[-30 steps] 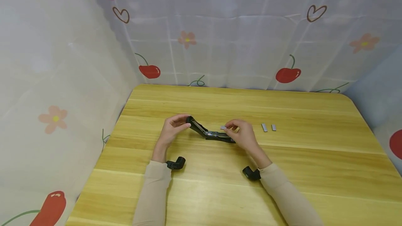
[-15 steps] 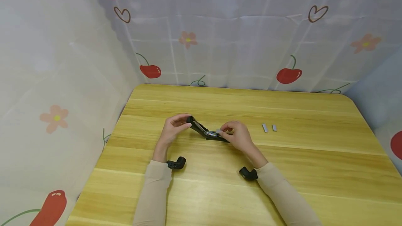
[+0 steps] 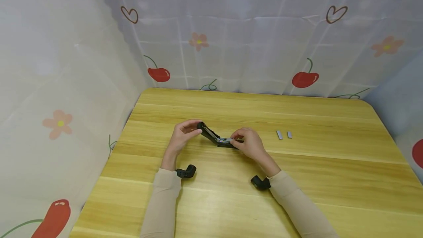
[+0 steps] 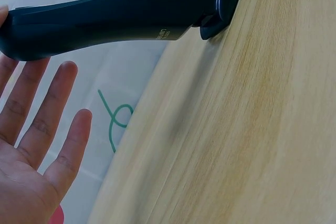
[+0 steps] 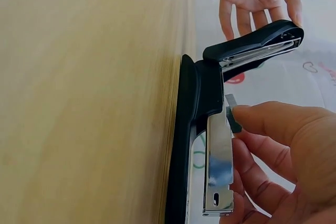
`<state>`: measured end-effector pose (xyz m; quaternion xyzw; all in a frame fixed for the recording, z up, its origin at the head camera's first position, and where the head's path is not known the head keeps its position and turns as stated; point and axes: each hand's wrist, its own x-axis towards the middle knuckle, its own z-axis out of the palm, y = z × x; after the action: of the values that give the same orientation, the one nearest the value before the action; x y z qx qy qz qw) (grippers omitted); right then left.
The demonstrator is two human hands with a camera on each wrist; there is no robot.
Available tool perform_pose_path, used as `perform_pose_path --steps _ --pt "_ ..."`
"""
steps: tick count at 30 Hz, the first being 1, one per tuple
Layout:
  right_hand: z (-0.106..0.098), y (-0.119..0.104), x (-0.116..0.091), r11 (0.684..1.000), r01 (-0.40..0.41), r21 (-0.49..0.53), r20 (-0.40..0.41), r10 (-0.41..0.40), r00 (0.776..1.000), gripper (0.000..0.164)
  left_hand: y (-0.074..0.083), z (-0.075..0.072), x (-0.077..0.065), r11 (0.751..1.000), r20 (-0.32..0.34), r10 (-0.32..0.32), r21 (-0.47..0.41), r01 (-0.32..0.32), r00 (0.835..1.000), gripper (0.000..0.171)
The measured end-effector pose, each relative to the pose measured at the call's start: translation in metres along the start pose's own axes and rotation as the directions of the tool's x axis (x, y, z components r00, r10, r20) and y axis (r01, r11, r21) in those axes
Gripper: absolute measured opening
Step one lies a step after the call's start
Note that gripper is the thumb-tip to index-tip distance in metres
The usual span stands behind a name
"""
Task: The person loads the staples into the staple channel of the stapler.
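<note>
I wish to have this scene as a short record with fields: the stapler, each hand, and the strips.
stapler: open, top arm raised
left hand: holds the end of the top arm
right hand: pinches a grey strip at the tray
grey strip seated: cannot tell
other strips: two, lying on the table, right of the right hand

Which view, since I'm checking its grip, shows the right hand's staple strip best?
The right wrist view: the staple strip appears largest, pinched by the right hand close to the stapler, though partly covered. The head view shows it tiny; the left wrist view doesn't show it.
</note>
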<state>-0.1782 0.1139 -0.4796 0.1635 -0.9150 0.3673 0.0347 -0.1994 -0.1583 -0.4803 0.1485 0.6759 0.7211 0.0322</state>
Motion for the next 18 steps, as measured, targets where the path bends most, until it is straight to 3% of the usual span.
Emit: perform_pose_path --steps 18 --pt "0.0021 -0.0030 0.0046 0.996 -0.015 -0.092 0.047 0.019 0.999 0.008 0.0011 0.0013 -0.0001 1.000 -0.002 0.013 0.008 -0.012 1.000 0.039"
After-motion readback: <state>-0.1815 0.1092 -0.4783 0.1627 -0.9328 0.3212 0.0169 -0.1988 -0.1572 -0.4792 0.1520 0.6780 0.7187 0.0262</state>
